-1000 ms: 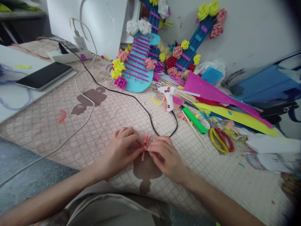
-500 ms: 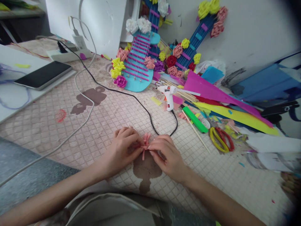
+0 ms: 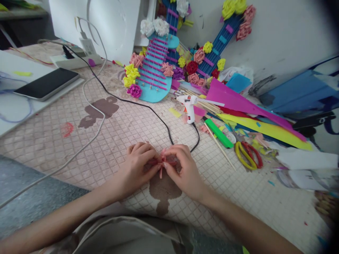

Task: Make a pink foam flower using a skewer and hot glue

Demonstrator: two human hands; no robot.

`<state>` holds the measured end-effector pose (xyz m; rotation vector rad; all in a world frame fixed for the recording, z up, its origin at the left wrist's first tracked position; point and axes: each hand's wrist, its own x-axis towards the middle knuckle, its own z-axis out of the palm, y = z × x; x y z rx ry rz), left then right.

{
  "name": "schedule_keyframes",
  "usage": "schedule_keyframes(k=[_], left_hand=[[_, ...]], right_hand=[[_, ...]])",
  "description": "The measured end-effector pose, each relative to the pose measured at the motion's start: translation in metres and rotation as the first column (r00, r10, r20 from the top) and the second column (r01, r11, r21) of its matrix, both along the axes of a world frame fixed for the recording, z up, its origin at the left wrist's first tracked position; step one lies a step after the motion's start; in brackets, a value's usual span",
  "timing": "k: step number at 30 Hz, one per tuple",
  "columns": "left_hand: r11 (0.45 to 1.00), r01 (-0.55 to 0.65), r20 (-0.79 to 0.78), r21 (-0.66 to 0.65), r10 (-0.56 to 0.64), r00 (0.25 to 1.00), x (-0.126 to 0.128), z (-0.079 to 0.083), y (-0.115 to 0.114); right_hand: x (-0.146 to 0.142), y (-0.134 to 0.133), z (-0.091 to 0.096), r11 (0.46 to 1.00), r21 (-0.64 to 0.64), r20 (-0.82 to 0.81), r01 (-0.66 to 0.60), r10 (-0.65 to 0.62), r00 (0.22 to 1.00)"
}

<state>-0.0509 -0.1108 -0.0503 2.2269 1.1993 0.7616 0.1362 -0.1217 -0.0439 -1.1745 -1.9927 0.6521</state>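
Pink paper (image 3: pixel 163 158), its folds partly hidden and hard to make out, is pinched by the left hand (image 3: pixel 137 163) and right hand (image 3: pixel 187 173), over a brown-patched cloth (image 3: pixel 127 128); beyond them, a glue gun (image 3: pixel 189 103) is laid

- Pink paper (image 3: pixel 161 172): middle covered by fingertips of left hand (image 3: pixel 135 164) and right hand (image 3: pixel 187 173); full shape unreadable.
- Black cord (image 3: pixel 148 106): one stretch hidden behind right hand.
- Both forearms: cropped by picture edges.
- Grey cable (image 3: pixel 63 164): runs out at left edge.
- White board (image 3: pixel 113 24): top cropped.
- Scissors (image 3: pixel 246 155): blade tips lost among scraps.
- Brown item (image 3: pixel 326 204), far right: too blurred to identify.
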Motion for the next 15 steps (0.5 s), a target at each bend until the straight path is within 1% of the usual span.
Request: schedule_keyframes(k=[4,8,11,15], left_hand=[[1.000,0.001,0.009,0.001,-0.001,1.000,0.0001,0.0007,-0.0001],[1.000,0.001,0.052,-0.006,-0.001,0.999,0.0004,-0.0001,0.0010],[0.999,-0.030,0.078,-0.025,0.032,0.996,0.0007,-0.0007,0.0015],[0.997,-0.068,0.061,-0.036,0.070,0.996,0.0020,0.0001,0.0008]], right_hand=[[-0.0025,0.0003,-0.0025,1.000,-0.025,-0.011,0.006,-0.006,1.000],[-0.0030,0.0000,-0.0023,0.999,-0.034,0.002,0.007,-0.007,1.000],[-0.0034,0.0000,-0.0017,0.999,-0.039,0.010,0.008,-0.007,1.000],[-0.0039,-0.0001,-0.0015,0.999,-0.049,0.003,0.013,-0.013,1.000]])
